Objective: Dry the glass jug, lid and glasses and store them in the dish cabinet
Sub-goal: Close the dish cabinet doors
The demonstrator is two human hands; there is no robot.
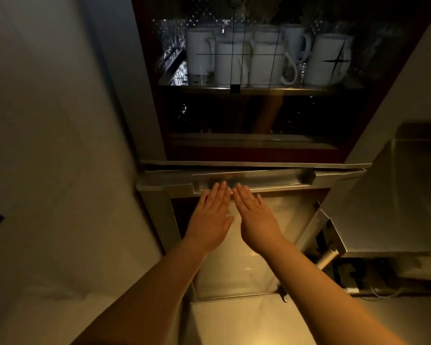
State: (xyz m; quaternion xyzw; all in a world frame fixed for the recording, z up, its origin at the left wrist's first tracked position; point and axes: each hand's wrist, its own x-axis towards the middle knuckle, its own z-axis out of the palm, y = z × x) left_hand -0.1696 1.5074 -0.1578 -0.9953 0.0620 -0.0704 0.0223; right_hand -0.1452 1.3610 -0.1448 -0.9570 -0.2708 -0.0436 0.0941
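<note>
Head view, single camera, dim lighting. I count two hands and two bare forearms, both reaching forward. My left hand (210, 220) is flat, fingers straight and close together, fingertips touching the lower edge of the metal handle bar (254, 179). My right hand (255, 219) is likewise flat and extended, just beside the left, its fingertips at the same edge of the bar. Neither hand has hold of anything; the palms face down and the fingers are not curled around the bar.

The handle bar runs across the top of the lower door (271, 217), one in number, with a pale reflective panel below it.

Above stands the dish cabinet (147, 95), with a dark glass front. On its upper shelf (259, 89) I count at least six white handled jugs (224, 64), upright and packed close, in two rows; the exact total is uncertain behind the reflections. The compartment beneath that shelf is too dark to read. I cannot pick out the glass jug, lid or glasses with any certainty.

To the right I count one steel counter (396, 195), with one pale pipe (327, 258) below its corner.
</note>
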